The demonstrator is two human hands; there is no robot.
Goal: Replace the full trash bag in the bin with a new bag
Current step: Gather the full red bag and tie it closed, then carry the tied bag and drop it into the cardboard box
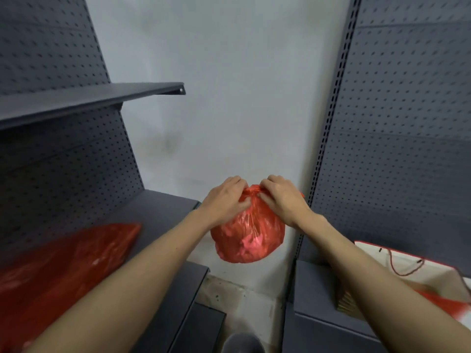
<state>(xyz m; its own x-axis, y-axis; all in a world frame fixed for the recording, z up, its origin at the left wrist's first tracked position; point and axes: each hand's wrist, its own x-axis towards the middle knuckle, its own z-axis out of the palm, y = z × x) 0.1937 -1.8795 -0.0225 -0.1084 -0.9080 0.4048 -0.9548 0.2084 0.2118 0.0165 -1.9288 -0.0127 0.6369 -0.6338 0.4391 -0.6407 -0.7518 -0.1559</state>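
Both our left hand [225, 198] and right hand [281, 197] pinch the gathered neck of the full red trash bag [248, 235] hanging just below them; we judge we're knotting it. Next: cinch, set aside, fetch the new bag.

Dark gray shelves [91, 98] with little holes stand on both sides of a pale wall [216, 85]. A white paper bag [407, 273] with a red string sits on the right shelf.
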